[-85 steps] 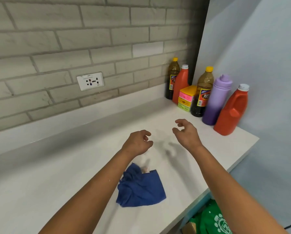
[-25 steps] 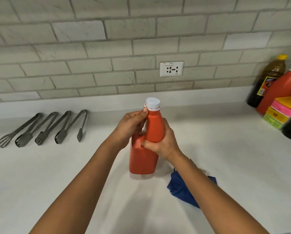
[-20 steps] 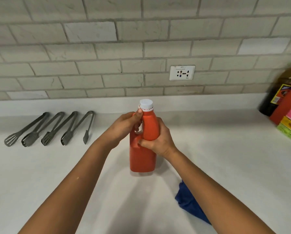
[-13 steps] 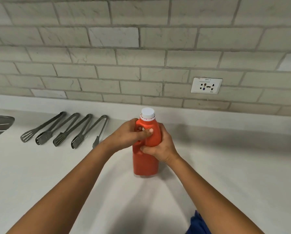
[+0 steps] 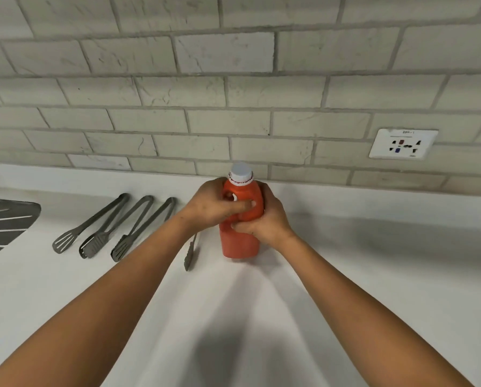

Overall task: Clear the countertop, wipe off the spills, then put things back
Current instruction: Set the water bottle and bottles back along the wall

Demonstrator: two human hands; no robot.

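An orange-red plastic jug [image 5: 239, 243] with a white cap [image 5: 241, 170] stands upright on the white countertop [image 5: 373, 275], near the back wall. My left hand [image 5: 211, 203] wraps its handle side, fingers across the front. My right hand [image 5: 264, 219] grips the jug's right side lower down. Both hands are closed on the jug. The blue cloth and the other bottles are out of view.
Several grey metal tongs [image 5: 113, 226] lie in a row left of the jug; one more tong tip [image 5: 189, 254] shows under my left forearm. A dark ribbed drainer [image 5: 1, 224] sits at the far left. A white wall socket [image 5: 402, 143] is on the brick backsplash.
The jug, held in both hands, has travelled left along the counter to beside the tongs. The view panned left, so the blue cloth and the other bottles dropped out of sight.
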